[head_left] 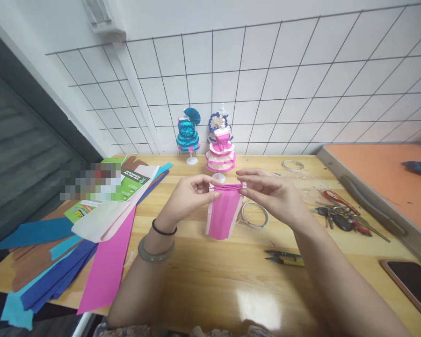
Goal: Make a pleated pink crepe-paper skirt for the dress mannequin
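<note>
Between my two hands hangs a strip of pink crepe paper with pale edges, its top gathered into narrow pleats. My left hand pinches the left end of the pleats between thumb and fingers. At the right end, my right hand grips the same pleats with thumb and fingers. Just behind the paper stands a small dress form in a pink and white tiered paper dress. A roll of narrow tape lies on the table beside the strip's lower right edge.
Crepe paper sheets in several colours and a green package cover the left side. Yellow-handled thread snips, keys, another roll and a phone lie right. A teal paper dress stands by the tiled wall.
</note>
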A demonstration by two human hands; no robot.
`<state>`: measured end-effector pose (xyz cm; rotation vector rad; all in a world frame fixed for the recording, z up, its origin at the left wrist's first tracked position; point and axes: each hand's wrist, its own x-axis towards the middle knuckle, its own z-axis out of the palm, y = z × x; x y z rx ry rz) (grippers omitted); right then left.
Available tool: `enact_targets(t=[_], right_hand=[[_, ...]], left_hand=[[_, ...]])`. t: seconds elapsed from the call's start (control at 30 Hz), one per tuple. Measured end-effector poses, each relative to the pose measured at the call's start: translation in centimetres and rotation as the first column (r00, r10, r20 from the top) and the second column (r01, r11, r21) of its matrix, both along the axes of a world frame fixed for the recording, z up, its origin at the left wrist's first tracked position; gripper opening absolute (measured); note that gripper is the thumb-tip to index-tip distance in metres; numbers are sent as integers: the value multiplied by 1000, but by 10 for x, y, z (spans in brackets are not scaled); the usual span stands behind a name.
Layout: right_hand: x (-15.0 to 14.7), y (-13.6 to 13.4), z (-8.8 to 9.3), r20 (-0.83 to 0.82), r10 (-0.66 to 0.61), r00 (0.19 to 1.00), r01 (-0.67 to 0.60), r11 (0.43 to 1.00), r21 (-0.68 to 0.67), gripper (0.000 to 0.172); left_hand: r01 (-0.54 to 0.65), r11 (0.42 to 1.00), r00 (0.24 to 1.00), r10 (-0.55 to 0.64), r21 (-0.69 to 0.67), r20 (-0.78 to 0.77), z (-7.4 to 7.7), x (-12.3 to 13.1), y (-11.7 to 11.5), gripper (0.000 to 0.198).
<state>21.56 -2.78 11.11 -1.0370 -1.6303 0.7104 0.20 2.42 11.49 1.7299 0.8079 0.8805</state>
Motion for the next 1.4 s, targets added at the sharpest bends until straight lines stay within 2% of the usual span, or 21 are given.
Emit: enact_targets(t=[0.1, 0.2, 0.27, 0.4, 0.53, 0.83, 1.4], right_hand=[[-1, -1, 0, -29, -8, 1000, 7, 1000, -15, 27], [-2, -2, 0, -101, 12, 995, -16, 999, -45, 49], [-2, -3, 0, -85, 7, 996, -10, 1000, -27, 54], [-1, -2, 0, 56, -26, 998, 23, 998, 59, 29], [-2, -1, 1, 72, -53, 996, 47, 995, 93, 19], [-3, -1, 1, -60, 12, 998, -12, 1000, 16, 25], [-3, -1, 3, -15, -16, 1000, 16, 1000, -4, 17]], left_hand=[[-6, 1000, 1000, 6, 0, 11, 1, 0, 0, 28], [-9, 1000, 1000, 9, -12, 16, 1, -1, -1, 29], [-9, 1000, 1000, 9, -13, 19, 1, -1, -1, 29], [10, 1000, 999, -10, -10, 36, 1, -1, 0, 30], [8, 1000, 999, -7, -13, 32, 1, -1, 0, 29], [19, 999, 998, -17, -36, 61, 2, -3, -1, 29], [73, 991, 986, -54, -112, 160, -1, -3, 3, 27]])
